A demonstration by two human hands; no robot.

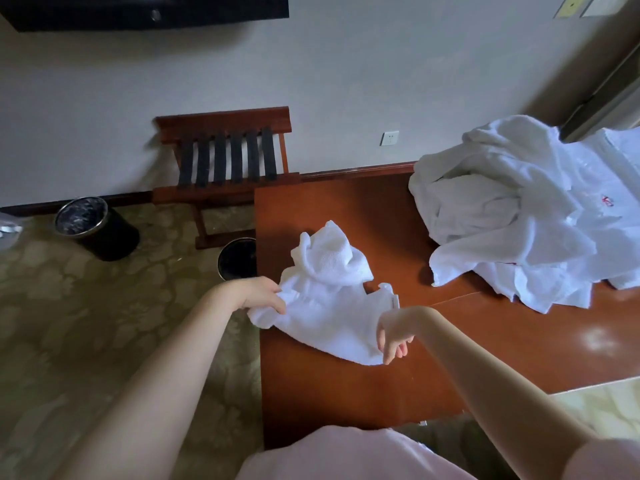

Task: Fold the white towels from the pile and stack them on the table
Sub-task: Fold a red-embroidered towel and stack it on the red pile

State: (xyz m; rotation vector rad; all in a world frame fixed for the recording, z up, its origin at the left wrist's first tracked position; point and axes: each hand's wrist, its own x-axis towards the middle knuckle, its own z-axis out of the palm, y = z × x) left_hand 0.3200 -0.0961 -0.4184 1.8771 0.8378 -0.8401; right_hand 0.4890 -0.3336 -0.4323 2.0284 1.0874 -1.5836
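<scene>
I've got a wooden luggage rack [227,157] against the wall, 6 black straps across it. On the patterned carpet [69,323] sit 2 black bins: a lined bin [95,226] out left and a second bin [237,259] by the rack's foot. There's a white wall socket [389,137] further right and a dark screen [149,10] up top.

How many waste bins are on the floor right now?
2. The left bin stands near the wall; the second bin is partly hidden by the table edge.
</scene>
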